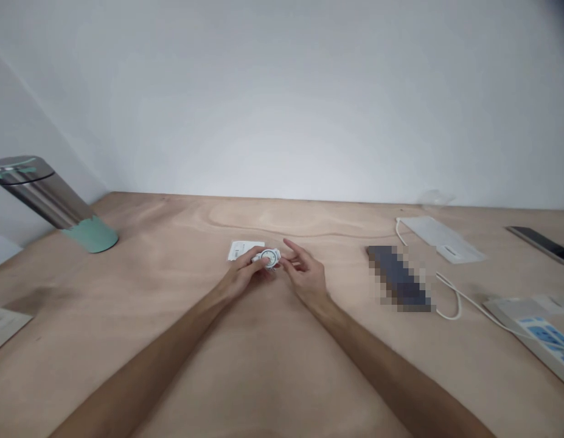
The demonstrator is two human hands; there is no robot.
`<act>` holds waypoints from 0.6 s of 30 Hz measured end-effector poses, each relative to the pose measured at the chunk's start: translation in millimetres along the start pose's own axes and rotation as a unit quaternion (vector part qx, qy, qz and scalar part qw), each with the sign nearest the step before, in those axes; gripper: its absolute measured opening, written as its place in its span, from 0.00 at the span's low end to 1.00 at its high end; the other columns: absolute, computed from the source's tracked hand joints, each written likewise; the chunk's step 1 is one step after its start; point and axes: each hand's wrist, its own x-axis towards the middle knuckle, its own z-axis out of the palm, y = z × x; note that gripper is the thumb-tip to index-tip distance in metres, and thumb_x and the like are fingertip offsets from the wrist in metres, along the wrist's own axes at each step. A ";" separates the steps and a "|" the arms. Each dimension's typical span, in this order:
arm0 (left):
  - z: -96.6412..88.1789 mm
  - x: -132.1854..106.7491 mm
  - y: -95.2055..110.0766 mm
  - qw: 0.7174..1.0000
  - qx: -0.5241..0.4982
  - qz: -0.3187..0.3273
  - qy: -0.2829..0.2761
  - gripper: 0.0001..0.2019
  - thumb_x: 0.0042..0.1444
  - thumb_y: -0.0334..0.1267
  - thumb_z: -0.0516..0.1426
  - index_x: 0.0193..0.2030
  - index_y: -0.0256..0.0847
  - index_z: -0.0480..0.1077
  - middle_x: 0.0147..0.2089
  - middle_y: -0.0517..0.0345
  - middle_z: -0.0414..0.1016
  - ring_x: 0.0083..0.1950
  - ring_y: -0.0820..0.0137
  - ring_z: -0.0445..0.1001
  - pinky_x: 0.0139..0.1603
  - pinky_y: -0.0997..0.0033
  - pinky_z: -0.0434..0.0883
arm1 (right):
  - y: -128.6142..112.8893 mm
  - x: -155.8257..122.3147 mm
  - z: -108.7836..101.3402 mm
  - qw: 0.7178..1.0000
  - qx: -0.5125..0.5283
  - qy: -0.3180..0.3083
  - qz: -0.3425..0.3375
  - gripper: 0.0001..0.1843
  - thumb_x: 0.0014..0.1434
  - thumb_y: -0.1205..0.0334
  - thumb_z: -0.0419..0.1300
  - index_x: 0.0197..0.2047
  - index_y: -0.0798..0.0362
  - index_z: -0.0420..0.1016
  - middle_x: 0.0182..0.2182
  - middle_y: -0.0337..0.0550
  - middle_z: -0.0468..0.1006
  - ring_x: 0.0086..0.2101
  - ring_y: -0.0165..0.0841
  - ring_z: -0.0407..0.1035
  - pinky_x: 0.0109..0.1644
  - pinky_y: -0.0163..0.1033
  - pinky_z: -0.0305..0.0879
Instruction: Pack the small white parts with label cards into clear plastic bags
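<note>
Both my hands meet at the middle of a wooden table (263, 365). My left hand (243, 275) is closed around a small round white object (269, 258) that looks like a watch or dial. My right hand (304, 274) pinches the same object from the right, with the index finger stretched out above it. A small white card or packet (240, 248) lies flat on the table just behind my left hand.
A steel and mint-green flask (48, 201) stands at the far left. A dark blurred block (398, 278), a white flat device (441, 238) with a white cable (450, 298), a power strip (541, 337) and a dark phone (541, 243) lie to the right. Paper (3, 322) lies at the left edge.
</note>
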 end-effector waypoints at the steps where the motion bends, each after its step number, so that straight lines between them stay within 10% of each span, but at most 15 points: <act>1: -0.7 0.7 -0.8 1.000 -0.020 -0.008 -0.003 0.18 0.57 0.48 0.54 0.49 0.39 0.69 0.43 0.54 0.76 0.44 0.63 0.74 0.48 0.63 0.68 | -0.6 1.4 -0.2 0.999 0.028 -0.002 0.024 0.25 0.56 0.57 0.61 0.57 0.46 0.69 0.38 0.43 0.79 0.35 0.34 0.74 0.38 0.39 0.74; 9: -8.3 10.2 -12.7 0.987 -0.147 -0.066 -0.010 0.18 0.51 0.45 0.60 0.45 0.35 0.71 0.41 0.50 0.78 0.39 0.61 0.77 0.44 0.61 0.71 | -0.4 5.3 4.6 0.971 0.189 -0.029 0.146 0.23 0.44 0.54 0.69 0.44 0.51 0.78 0.39 0.45 0.81 0.38 0.39 0.76 0.47 0.47 0.72; 18: -5.5 8.4 -1.2 0.960 -0.256 -0.099 -0.051 0.12 0.53 0.36 0.57 0.42 0.31 0.72 0.41 0.45 0.78 0.37 0.62 0.78 0.34 0.67 0.75 | -1.6 4.2 6.9 0.984 0.143 -0.008 0.104 0.13 0.48 0.52 0.66 0.35 0.50 0.81 0.46 0.46 0.77 0.46 0.38 0.72 0.46 0.41 0.72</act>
